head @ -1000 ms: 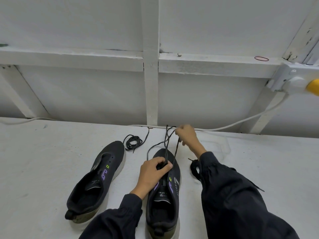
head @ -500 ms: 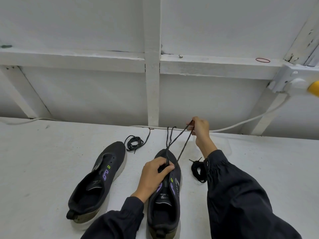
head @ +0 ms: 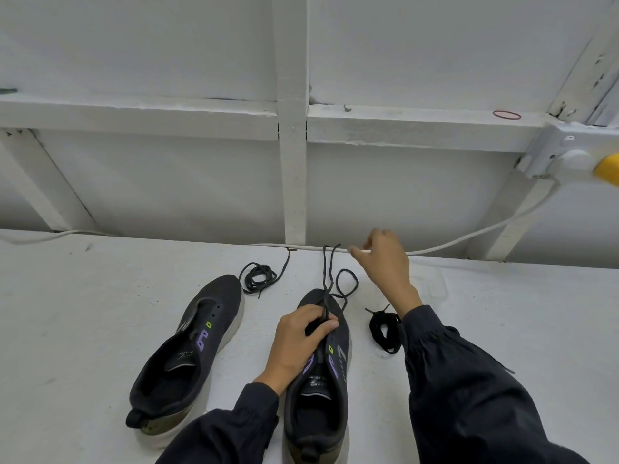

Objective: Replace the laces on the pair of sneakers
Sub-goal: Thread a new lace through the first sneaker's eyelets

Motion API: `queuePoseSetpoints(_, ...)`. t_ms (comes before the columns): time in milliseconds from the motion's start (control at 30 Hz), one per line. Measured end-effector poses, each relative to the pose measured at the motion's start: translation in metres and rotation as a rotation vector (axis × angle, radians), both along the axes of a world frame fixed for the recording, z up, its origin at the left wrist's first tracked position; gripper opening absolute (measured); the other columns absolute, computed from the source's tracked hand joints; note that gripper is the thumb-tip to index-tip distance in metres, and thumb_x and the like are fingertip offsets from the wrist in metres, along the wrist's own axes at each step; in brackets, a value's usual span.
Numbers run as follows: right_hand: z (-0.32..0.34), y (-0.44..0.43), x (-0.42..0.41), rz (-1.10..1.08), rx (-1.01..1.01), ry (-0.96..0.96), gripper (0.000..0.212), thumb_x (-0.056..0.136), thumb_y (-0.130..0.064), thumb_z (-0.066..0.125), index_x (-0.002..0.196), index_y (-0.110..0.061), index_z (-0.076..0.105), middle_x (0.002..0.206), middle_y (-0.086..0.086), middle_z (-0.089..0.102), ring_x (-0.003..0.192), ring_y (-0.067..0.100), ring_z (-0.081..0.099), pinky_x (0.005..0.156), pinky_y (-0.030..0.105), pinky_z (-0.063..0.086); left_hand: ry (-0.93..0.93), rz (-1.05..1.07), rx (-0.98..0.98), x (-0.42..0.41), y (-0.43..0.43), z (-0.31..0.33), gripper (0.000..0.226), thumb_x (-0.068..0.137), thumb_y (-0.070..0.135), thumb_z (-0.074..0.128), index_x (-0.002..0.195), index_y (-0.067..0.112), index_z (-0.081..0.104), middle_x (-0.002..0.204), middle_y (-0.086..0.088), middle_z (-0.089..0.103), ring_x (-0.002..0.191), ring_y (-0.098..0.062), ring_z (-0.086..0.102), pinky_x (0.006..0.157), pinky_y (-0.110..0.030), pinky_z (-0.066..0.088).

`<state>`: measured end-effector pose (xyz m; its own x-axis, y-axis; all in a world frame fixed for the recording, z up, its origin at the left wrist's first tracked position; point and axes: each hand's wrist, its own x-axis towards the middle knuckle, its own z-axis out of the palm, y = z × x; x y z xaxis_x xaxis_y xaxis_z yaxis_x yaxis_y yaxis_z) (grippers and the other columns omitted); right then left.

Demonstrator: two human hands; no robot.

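On the shoe (head: 339,380), pinching lace (head: 325,272) with curled left hand (head: 301,339); holding right hand (head: 385,266) beyond the toe, fingers slack, empty.

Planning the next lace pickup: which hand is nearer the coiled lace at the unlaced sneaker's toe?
Left. The left hand pinches a lace on the neighbouring sneaker, close to the coiled lace; the right hand hangs farther right.

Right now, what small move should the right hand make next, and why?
Probably lower the right hand to pick up a loose end of the lace beyond the toe: it seems to hold nothing, while the left hand pinches the lace at the sneaker's front eyelets; nearer eyelets are unlaced.
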<state>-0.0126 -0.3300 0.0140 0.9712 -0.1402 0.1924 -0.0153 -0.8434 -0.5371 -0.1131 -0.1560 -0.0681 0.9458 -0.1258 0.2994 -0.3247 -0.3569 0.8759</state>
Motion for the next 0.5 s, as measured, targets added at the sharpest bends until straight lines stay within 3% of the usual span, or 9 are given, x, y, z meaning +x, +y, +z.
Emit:
queuePoseSetpoints(67, 0.005, 0.005, -0.014, 0.123, 0.134, 0.246, 0.047, 0.082, -0.053, 0.069, 0.063, -0.013, 0.055, 0.06, -0.002, 0.053, 0.058, 0.02, 0.051, 0.054, 0.028, 0.034, 0.001, 0.004, -0.001, 0.0, 0.0, 0.0, 0.004, 0.087, 0.021, 0.072, 0.089, 0.019, 0.075, 0.089, 0.015, 0.071, 0.089, -0.006, 0.067, 0.079, -0.015, 0.049)
queuePoseSetpoints(133, 0.001, 0.012, -0.033, 0.261, 0.209, 0.511, 0.051, 0.077, -0.06, 0.071, 0.065, -0.011, 0.067, 0.058, -0.004, 0.061, 0.05, 0.011, 0.051, 0.051, 0.024, 0.038, 0.006, 0.017, 0.009, 0.001, 0.0, -0.001, 0.006, 0.087, 0.022, 0.073, 0.087, 0.016, 0.074, 0.086, 0.011, 0.071, 0.085, -0.007, 0.067, 0.078, -0.019, 0.05)
queuePoseSetpoints(167, -0.003, 0.015, -0.042, 0.312, 0.245, 0.556, 0.05, 0.076, -0.057, 0.073, 0.069, -0.008, 0.071, 0.061, -0.002, 0.064, 0.051, 0.009, 0.051, 0.052, 0.021, 0.039, 0.009, 0.025, 0.016, 0.002, -0.001, -0.002, 0.008, 0.086, 0.022, 0.074, 0.085, 0.014, 0.074, 0.085, 0.009, 0.071, 0.083, -0.008, 0.066, 0.077, -0.022, 0.051)
queuePoseSetpoints(267, -0.011, 0.025, -0.062, 0.414, 0.516, 0.448, 0.029, 0.081, -0.034, 0.078, 0.078, -0.005, 0.076, 0.066, 0.005, 0.064, 0.059, 0.007, 0.053, 0.059, 0.02, 0.041, 0.033, 0.037, 0.009, 0.002, -0.001, -0.002, 0.004, 0.084, 0.022, 0.075, 0.082, 0.018, 0.075, 0.082, 0.012, 0.071, 0.079, -0.005, 0.066, 0.074, -0.02, 0.051)
queuePoseSetpoints(333, -0.008, 0.03, -0.07, 0.463, 0.707, 0.436, 0.019, 0.083, -0.022, 0.077, 0.083, -0.004, 0.076, 0.061, 0.005, 0.059, 0.054, 0.006, 0.05, 0.054, 0.015, 0.04, 0.061, 0.046, 0.003, 0.002, -0.001, -0.003, 0.004, 0.085, 0.024, 0.075, 0.087, 0.027, 0.075, 0.083, 0.018, 0.072, 0.08, 0.0, 0.067, 0.074, -0.016, 0.051)
queuePoseSetpoints(433, 0.001, 0.035, -0.074, 0.457, 0.769, 0.404, 0.015, 0.083, -0.011, 0.075, 0.084, 0.004, 0.072, 0.057, 0.006, 0.056, 0.05, 0.011, 0.048, 0.047, 0.015, 0.038, 0.089, 0.064, 0.021, 0.002, 0.0, -0.003, 0.007, 0.084, 0.027, 0.075, 0.084, 0.032, 0.07, 0.08, 0.018, 0.071, 0.076, 0.001, 0.066, 0.071, -0.017, 0.051)
queuePoseSetpoints(500, 0.007, 0.036, -0.073, 0.396, 0.772, 0.344, 0.013, 0.082, -0.006, 0.075, 0.082, 0.007, 0.071, 0.054, 0.004, 0.058, 0.048, 0.012, 0.049, 0.047, 0.018, 0.038, 0.084, 0.065, 0.049, 0.003, 0.0, -0.002, 0.022, 0.084, 0.027, 0.076, 0.076, 0.043, 0.063, 0.077, 0.023, 0.068, 0.072, 0.003, 0.064, 0.067, -0.012, 0.047)
